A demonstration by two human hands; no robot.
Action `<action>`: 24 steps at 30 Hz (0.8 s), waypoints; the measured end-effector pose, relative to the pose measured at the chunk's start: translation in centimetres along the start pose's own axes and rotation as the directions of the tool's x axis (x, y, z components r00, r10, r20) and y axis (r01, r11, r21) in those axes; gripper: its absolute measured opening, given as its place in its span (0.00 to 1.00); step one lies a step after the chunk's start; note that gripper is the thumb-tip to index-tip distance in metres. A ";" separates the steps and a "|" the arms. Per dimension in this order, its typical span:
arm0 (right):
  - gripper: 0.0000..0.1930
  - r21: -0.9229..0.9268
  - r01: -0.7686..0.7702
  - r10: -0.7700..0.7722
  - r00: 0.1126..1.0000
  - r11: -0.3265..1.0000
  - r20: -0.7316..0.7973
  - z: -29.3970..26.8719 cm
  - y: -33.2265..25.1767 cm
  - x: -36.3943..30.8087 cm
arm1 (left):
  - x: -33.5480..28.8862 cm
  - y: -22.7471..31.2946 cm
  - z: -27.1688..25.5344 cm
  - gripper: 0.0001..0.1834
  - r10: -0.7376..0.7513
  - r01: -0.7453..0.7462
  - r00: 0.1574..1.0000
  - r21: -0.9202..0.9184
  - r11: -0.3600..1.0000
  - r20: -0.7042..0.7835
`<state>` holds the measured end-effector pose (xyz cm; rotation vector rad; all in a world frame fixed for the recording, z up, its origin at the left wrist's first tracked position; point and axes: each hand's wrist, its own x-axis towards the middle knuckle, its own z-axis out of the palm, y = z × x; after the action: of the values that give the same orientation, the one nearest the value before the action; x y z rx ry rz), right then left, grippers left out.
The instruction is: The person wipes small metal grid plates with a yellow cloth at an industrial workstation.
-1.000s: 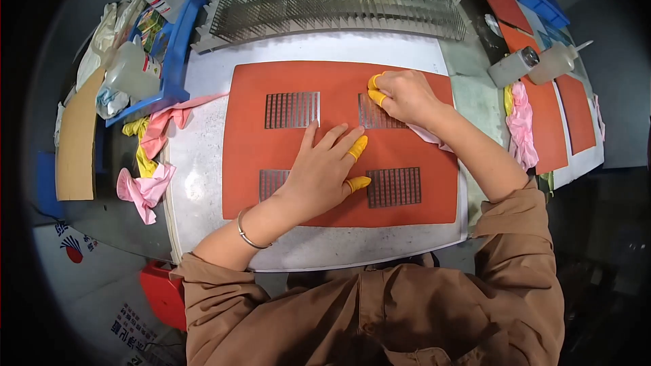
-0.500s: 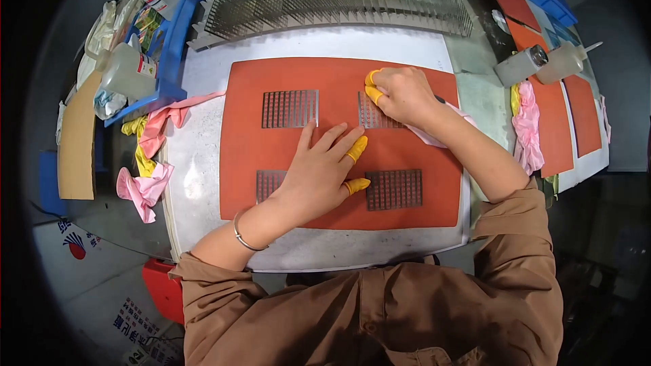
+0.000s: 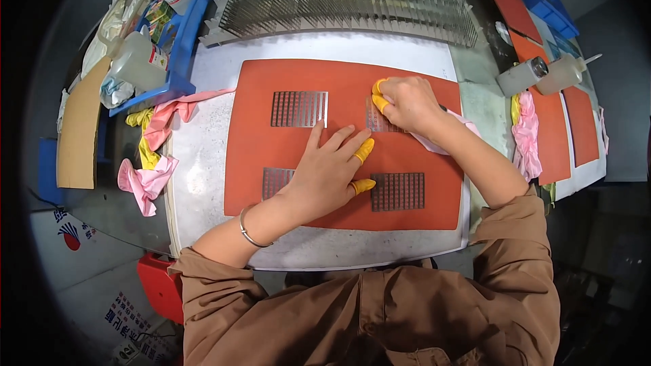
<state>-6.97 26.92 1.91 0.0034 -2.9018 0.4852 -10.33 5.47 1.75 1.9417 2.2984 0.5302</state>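
Note:
My left hand (image 3: 327,171) lies spread on a red-orange mat (image 3: 346,78), with yellow finger cots on two digits. Its fingertips rest between the slotted metal plates, one near the lower edge of the upper left plate (image 3: 291,110). The lower left plate (image 3: 277,181) is partly under my left forearm, and the lower right plate (image 3: 398,192) lies beside the thumb. My right hand (image 3: 410,103), also with yellow cots, is closed over the upper right plate (image 3: 373,118), covering much of it. What its fingers grip is hidden; a dark tip shows by the wrist. Pink cloth (image 3: 434,144) lies beneath that wrist.
A metal rack (image 3: 346,13) with many thin upright fins stands behind the mat. On the left are a blue tray (image 3: 178,81), plastic bottles (image 3: 139,64), cardboard (image 3: 83,129) and pink and yellow cloths (image 3: 148,183). More bottles (image 3: 522,76) and a pink cloth (image 3: 525,139) sit right.
The whole scene has shifted slightly rightward in view. Both hands keep nearly the same places relative to the plates.

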 end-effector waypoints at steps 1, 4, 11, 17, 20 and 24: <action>0.06 -0.025 0.018 -0.017 1.000 1.000 0.015 0.1 0.0 -0.2 | -0.1 0.0 0.1 0.28 -0.003 0.003 1.000 -0.023 1.000 -0.012; 0.06 0.009 -0.049 0.049 0.999 0.999 0.021 0.1 0.2 0.2 | -0.1 -0.1 -0.1 0.28 0.011 -0.011 1.000 -0.002 1.000 -0.015; 0.06 -0.025 -0.036 0.036 0.999 0.999 -0.026 0.0 0.5 0.3 | -0.3 -0.1 -0.1 0.26 0.008 -0.009 0.999 -0.022 1.000 -0.048; 0.05 0.049 0.063 -0.063 0.998 0.997 -0.002 0.2 0.9 -0.5 | 0.0 -0.3 -0.6 0.27 -0.018 0.019 0.998 -0.023 1.000 0.056; 0.06 0.047 0.066 -0.067 0.998 0.997 0.012 -0.1 1.5 -0.6 | 0.2 0.0 -0.4 0.26 0.007 -0.008 0.999 0.018 1.000 0.045; 0.06 0.064 0.029 -0.027 0.999 0.998 -0.030 -0.4 1.1 -0.4 | 0.3 0.2 -0.6 0.26 -0.004 0.004 1.000 -0.018 1.000 -0.021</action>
<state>-6.51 28.09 1.86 0.0457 -2.8524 0.5697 -10.41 5.64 2.41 1.9327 2.3012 0.5709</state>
